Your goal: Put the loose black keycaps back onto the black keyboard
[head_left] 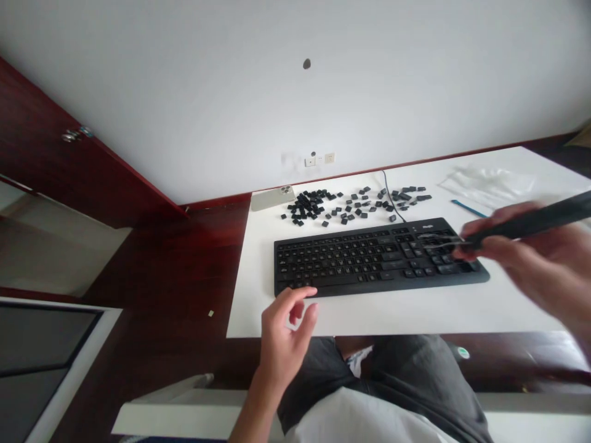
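Note:
A black keyboard (392,277) lies on the white table (378,317). My right hand (530,246) is closed around the black handle of a keycap puller (540,224). The puller's thin wire prongs reach over the number pad, at the keyboard's right end; blur hides whether they grip a key. My left hand (286,326) holds nothing. Its fingers are curled but apart, with the index fingertip at the keyboard's front edge, near the left corner. Loose black keycaps (309,206) are scattered behind the keyboard.
At the table's back left lies a phone (270,199). The keyboard's cable (391,198) runs back between the keycaps. To the right are a blue stick-like tool (467,208) and a crumpled clear plastic bag (489,179). A wall with sockets (319,159) stands behind.

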Action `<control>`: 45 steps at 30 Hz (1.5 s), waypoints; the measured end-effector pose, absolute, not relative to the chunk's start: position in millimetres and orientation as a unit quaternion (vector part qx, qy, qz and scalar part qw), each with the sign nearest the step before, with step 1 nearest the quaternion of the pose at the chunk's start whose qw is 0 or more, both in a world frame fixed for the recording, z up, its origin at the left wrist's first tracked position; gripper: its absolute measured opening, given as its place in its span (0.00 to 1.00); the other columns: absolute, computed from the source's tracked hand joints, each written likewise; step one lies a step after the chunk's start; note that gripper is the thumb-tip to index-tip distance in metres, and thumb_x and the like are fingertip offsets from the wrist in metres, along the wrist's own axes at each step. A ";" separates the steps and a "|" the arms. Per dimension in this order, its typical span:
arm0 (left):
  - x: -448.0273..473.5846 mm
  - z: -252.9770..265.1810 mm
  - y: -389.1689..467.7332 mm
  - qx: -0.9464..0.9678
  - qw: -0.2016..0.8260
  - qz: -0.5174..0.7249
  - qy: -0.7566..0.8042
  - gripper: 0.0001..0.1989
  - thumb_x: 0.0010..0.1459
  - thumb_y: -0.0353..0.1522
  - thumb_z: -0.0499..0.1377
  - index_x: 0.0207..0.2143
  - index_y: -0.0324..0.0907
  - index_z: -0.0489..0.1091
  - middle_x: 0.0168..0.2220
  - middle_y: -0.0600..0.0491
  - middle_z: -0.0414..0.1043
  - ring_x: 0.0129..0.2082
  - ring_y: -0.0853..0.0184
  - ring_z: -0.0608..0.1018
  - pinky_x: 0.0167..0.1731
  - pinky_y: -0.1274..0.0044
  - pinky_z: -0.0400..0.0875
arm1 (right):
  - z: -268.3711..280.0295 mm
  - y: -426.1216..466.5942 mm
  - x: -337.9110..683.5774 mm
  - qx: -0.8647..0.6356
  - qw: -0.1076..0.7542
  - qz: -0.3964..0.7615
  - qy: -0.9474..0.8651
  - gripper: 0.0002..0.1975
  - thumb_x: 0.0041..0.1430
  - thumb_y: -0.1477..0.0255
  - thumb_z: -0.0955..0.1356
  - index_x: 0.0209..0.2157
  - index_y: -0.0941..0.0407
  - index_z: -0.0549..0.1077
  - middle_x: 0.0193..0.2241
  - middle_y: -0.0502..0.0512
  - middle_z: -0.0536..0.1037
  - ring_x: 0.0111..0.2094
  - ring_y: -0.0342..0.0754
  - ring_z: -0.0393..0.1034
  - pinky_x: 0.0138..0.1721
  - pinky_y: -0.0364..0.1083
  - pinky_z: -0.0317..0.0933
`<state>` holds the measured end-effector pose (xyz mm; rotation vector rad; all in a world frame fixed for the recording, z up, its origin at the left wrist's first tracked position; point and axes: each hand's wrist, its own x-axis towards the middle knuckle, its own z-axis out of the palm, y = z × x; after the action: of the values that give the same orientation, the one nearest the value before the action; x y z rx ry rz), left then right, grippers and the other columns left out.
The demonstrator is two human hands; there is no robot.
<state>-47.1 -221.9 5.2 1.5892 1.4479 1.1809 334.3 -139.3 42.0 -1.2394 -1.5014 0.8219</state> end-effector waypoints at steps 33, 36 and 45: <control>-43.9 -38.4 -212.3 0.698 0.046 0.363 0.616 0.05 0.66 0.32 0.65 0.43 0.44 0.80 0.29 0.55 0.77 0.26 0.70 0.77 0.32 0.78 0.69 | 39.8 -110.4 143.4 -0.373 0.126 0.235 -0.889 0.15 0.75 0.71 0.62 0.32 0.56 0.72 0.35 0.56 0.75 0.33 0.47 0.71 0.35 0.45 0.57; -42.9 -38.2 -210.8 0.692 0.031 0.361 0.625 0.07 0.66 0.33 0.65 0.46 0.44 0.81 0.30 0.55 0.79 0.27 0.70 0.78 0.32 0.78 0.70 | 50.8 -110.5 137.2 -0.373 0.068 0.188 -0.906 0.14 0.74 0.72 0.62 0.32 0.56 0.72 0.35 0.56 0.75 0.32 0.47 0.71 0.32 0.46 0.54; -44.0 -42.2 -212.0 0.698 0.007 0.320 0.640 0.04 0.66 0.30 0.64 0.39 0.43 0.81 0.27 0.52 0.79 0.29 0.66 0.80 0.32 0.76 0.70 | 59.2 -93.8 119.0 -0.333 -0.079 0.109 -0.933 0.11 0.59 0.78 0.68 0.38 0.53 0.81 0.33 0.55 0.83 0.35 0.53 0.77 0.28 0.49 0.46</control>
<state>-44.0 -212.0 -42.2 2.1846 2.0025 0.9995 119.0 -93.8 59.2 -1.1033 -3.0895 0.3610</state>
